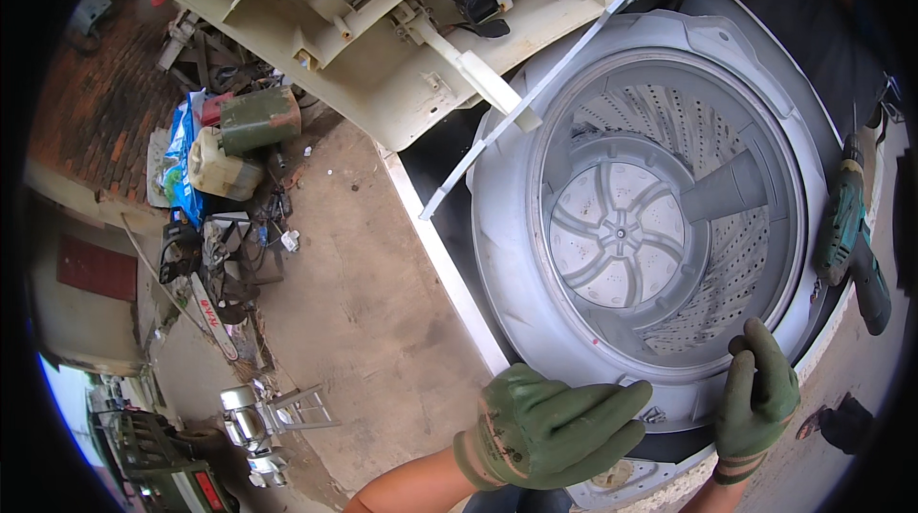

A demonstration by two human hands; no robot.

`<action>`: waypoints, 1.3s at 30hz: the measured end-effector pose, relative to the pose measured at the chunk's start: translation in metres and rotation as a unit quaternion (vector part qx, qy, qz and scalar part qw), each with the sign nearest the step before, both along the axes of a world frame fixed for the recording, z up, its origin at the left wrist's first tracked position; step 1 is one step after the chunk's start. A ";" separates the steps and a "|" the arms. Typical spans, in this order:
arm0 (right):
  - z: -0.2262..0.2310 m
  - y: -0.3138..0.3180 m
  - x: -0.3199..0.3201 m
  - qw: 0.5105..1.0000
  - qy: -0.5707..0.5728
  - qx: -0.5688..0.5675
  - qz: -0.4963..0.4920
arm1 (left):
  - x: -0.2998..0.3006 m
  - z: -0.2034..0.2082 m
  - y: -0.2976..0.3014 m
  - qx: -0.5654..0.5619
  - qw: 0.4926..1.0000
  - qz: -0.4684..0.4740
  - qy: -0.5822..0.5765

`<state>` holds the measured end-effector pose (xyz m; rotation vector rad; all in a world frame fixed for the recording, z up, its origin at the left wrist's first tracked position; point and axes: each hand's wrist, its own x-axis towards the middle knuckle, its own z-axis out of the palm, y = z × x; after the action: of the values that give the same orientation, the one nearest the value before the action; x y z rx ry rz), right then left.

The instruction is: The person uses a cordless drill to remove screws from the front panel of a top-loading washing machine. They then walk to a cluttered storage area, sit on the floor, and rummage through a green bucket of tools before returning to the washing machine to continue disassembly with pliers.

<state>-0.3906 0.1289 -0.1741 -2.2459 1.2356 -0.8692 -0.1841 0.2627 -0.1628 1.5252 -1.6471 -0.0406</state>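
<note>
An open top-load washing machine lies before me, its grey tub ring [512, 293] around a perforated drum [732, 269] with a round finned pulsator [583, 269] at the bottom. Both my hands wear green gloves. My left hand [550, 427] is over the near left part of the ring, fingers stretched out to the right and nothing seen in them. Small metal pieces [653, 414] lie on the ring by its fingertips. My right hand [760, 393] is at the near right rim, fingers extended and slightly bent, with no object visible in it; its palm is partly hidden.
The washer's cream top cover [368, 73] stands tipped back, with wires and a metal strip [555, 97] crossing the ring. A teal power drill [841, 217] rests at the right edge. Another person [798, 30] is at the far right. Jerrycans [225, 164] and scrap lie left.
</note>
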 end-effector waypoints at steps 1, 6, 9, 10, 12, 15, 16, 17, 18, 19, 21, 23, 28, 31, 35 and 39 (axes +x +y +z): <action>-0.003 0.001 0.001 1.000 -0.006 0.004 -0.011 | 0.001 -0.001 0.000 -0.021 1.000 0.000 -0.007; -0.008 0.002 0.001 0.999 -0.027 0.020 -0.042 | 0.003 -0.002 0.005 -0.028 0.999 0.001 -0.023; -0.008 0.002 0.003 0.999 -0.020 0.017 -0.043 | 0.000 -0.009 0.008 -0.009 1.000 0.000 -0.014; -0.007 0.003 0.003 0.999 -0.013 0.015 -0.042 | 0.000 -0.009 0.008 -0.011 1.000 -0.002 -0.011; -0.006 0.003 0.005 0.999 0.005 0.017 -0.036 | 0.000 -0.010 0.008 -0.018 1.000 0.002 -0.015; 0.007 0.005 0.013 0.997 0.047 0.046 -0.045 | 0.000 -0.012 0.008 -0.017 0.999 0.011 -0.025; 0.006 0.003 0.010 0.997 0.061 0.034 -0.033 | 0.000 -0.010 0.008 -0.004 1.000 0.008 -0.021; 0.004 0.002 0.009 0.997 0.076 0.022 -0.021 | 0.000 -0.008 0.009 0.009 1.000 0.004 -0.017; 0.004 0.002 0.009 0.997 0.078 0.014 -0.023 | -0.001 -0.007 0.010 0.022 1.000 0.011 -0.018; 0.005 0.002 0.011 0.996 0.088 0.007 -0.023 | -0.003 -0.008 0.010 0.036 0.999 0.018 -0.020; 0.009 0.002 0.016 0.994 0.106 -0.006 -0.022 | -0.004 -0.008 0.010 0.042 0.998 0.024 -0.028; 0.008 0.000 0.014 0.991 0.129 -0.033 -0.004 | -0.003 -0.010 0.009 0.028 0.999 0.023 -0.041; 0.012 0.000 0.019 0.987 0.157 -0.011 -0.031 | -0.002 -0.012 0.010 0.019 0.997 0.020 -0.076; 0.012 0.001 0.018 0.981 0.189 -0.016 -0.036 | 0.000 -0.010 0.009 0.035 0.995 0.012 -0.095; 0.006 0.000 0.018 0.979 0.202 -0.022 -0.035 | -0.002 -0.008 0.006 0.027 0.996 0.036 -0.080; 0.010 0.000 0.017 0.978 0.208 -0.009 -0.030 | -0.002 -0.007 -0.001 -0.018 0.996 0.033 -0.086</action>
<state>-0.3740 0.1287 -0.1640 -2.4985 1.4836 -0.4382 -0.1866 0.2622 -0.1698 1.5914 -1.7190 0.1603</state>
